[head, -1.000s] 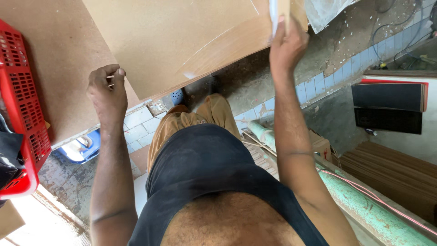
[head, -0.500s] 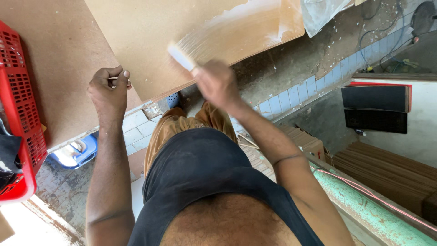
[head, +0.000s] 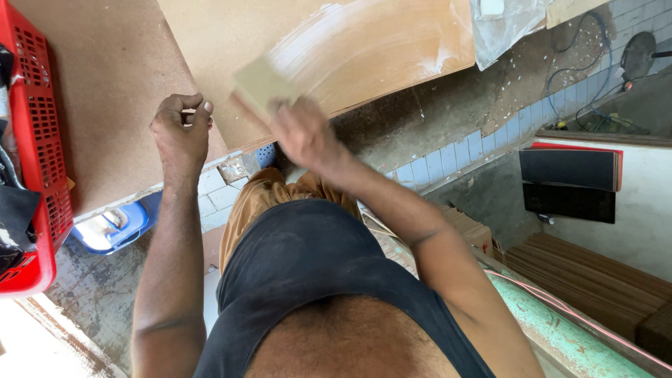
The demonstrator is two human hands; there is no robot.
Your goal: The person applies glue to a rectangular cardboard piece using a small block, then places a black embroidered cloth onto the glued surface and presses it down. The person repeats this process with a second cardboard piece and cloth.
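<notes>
From the head view, a flat tan scraper card [head: 260, 84] is gripped in the right hand [head: 304, 134] and laid against the upper board [head: 364, 49], beside a whitish smeared streak [head: 350, 35] — the hand is blurred. The left hand [head: 180, 129] is closed in a fist at the near edge of the lower brown board [head: 105, 98], with something small pinched between its fingers — what it is cannot be told. A red crate [head: 38, 161] is seen at the left edge.

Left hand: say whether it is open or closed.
Closed. The left hand is curled into a fist at the edge of the brown board, fingers folded in.
</notes>
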